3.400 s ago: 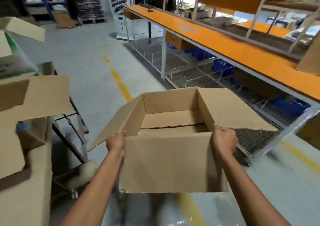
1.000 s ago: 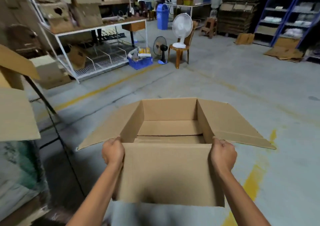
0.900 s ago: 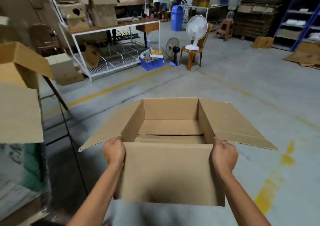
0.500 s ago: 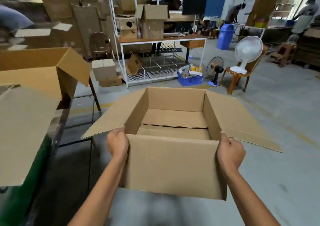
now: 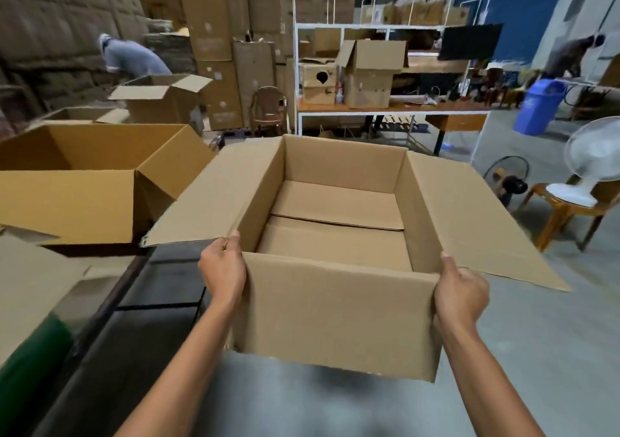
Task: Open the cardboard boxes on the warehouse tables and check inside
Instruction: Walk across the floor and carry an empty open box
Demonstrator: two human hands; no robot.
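A person is holding an open cardboard box (image 5: 335,316) at centre frame above the grey warehouse floor (image 5: 553,352). The hands are well apart: the left hand (image 5: 223,269) is gripping the near corner at 9 o'clock and the right hand (image 5: 461,297) is clamping the near corner at 3 o'clock. The side flaps are splaying outward, and the folded bottom panels are showing inside. At 9 o'clock a second open box (image 5: 67,202) is sitting just beside it, and at 12 o'clock more boxes are standing on an orange worktop (image 5: 419,106).
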